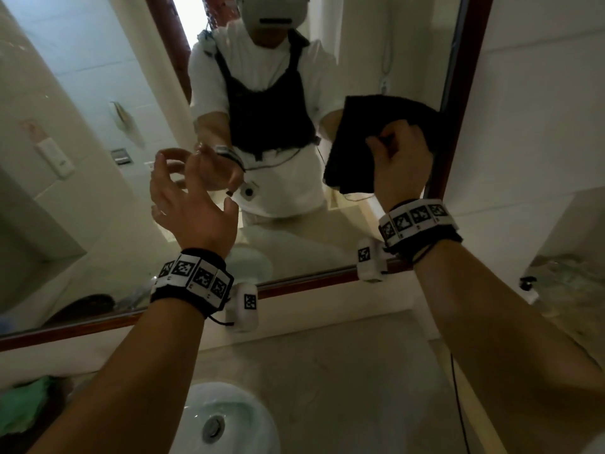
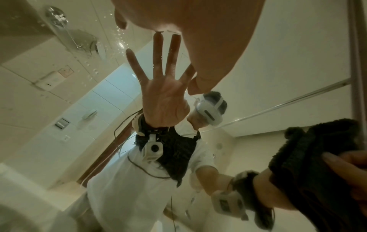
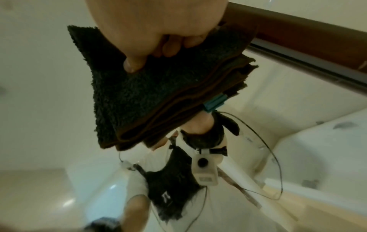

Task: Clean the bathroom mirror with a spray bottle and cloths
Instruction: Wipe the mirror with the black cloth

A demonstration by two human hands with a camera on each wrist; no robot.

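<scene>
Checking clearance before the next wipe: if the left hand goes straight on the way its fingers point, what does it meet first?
Most likely the mirror glass: the left hand is open, fingers toward it, nothing between. The gap is unclear.

Below us we see a round white ceramic sink [image 1: 229, 417] set in the pale stone worktop [image 1: 327, 381], with a crumpled green rag [image 1: 24, 407] lying at its left end.
</scene>
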